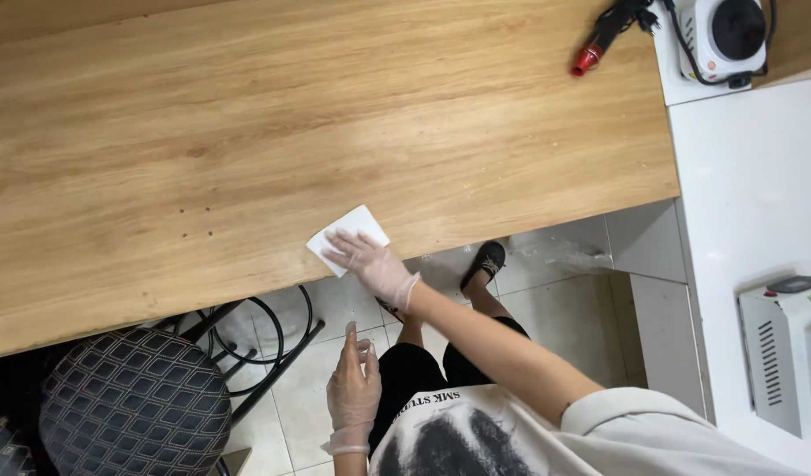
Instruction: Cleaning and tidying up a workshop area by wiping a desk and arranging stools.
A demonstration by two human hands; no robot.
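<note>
White, square and folded, the wipe (pixel 347 231) lies at the wooden table's (pixel 246 132) near edge, one corner pointing away from us. Our right hand (pixel 367 260) presses it with fingers spread flat; our left hand (pixel 353 392) hangs loosely open, holding nothing.

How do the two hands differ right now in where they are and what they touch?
The right hand is stretched out over the wooden table edge, palm down, pressing a white wipe; the left hand hangs off the table, above the tiled floor. The right hand's fingers are spread flat; the left hand's are loosely curled and touch nothing. Both wear thin clear gloves.
</note>
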